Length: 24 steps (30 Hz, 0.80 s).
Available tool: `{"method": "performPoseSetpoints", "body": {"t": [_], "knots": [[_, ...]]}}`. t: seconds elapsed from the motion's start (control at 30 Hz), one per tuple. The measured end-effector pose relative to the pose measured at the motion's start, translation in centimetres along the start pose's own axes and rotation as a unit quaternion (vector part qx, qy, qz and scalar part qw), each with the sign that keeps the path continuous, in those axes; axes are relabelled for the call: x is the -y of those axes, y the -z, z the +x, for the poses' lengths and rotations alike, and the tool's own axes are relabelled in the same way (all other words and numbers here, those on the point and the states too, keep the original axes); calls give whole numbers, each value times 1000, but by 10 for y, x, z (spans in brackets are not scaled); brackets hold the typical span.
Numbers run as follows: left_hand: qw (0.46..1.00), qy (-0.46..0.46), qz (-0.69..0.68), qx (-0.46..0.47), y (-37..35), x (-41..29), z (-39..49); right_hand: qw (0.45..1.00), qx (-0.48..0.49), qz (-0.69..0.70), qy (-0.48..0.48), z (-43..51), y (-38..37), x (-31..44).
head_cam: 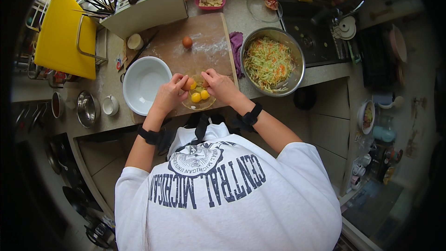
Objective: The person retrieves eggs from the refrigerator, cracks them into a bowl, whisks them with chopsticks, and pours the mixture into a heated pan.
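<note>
Over a clear glass bowl (pixel 206 107), my left hand (pixel 168 94) holds a brown eggshell half (pixel 188 84) with yellow yolk showing at its broken edge. My right hand (pixel 221 86) grips the other eggshell piece (pixel 205 83), mostly hidden behind the fingers. Two whole egg yolks (pixel 196 97) lie in the glass bowl below. An uncracked brown egg (pixel 187 42) rests farther back on the floured wooden board (pixel 167 36). Beside my left hand stands a large white bowl (pixel 146 80) with nothing seen in it.
A steel bowl of shredded vegetables (pixel 270 64) stands right, by a purple cloth (pixel 236 47) and the dark sink (pixel 299 24). Behind are a pink container of pale pieces (pixel 210 0) and a knife block (pixel 150 10). A yellow cutting board (pixel 64 38) stands left, above a small steel bowl (pixel 87 108).
</note>
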<state>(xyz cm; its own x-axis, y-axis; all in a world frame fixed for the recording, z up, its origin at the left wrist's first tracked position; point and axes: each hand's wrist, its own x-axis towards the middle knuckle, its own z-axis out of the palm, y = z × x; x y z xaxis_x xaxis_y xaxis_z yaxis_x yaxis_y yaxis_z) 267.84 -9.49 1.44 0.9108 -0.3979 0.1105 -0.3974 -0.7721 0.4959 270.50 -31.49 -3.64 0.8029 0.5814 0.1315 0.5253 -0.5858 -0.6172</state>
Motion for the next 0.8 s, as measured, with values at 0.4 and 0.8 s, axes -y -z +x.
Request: {"method": "performPoseSetpoints", "body": {"t": [0.4, 0.8], "knots": [[960, 95, -261, -40, 48, -36, 5, 840, 21, 510, -184, -8, -15, -3], [967, 54, -208, 136, 12, -19, 50, 709, 50, 660, -242, -6, -7, 7]]}}
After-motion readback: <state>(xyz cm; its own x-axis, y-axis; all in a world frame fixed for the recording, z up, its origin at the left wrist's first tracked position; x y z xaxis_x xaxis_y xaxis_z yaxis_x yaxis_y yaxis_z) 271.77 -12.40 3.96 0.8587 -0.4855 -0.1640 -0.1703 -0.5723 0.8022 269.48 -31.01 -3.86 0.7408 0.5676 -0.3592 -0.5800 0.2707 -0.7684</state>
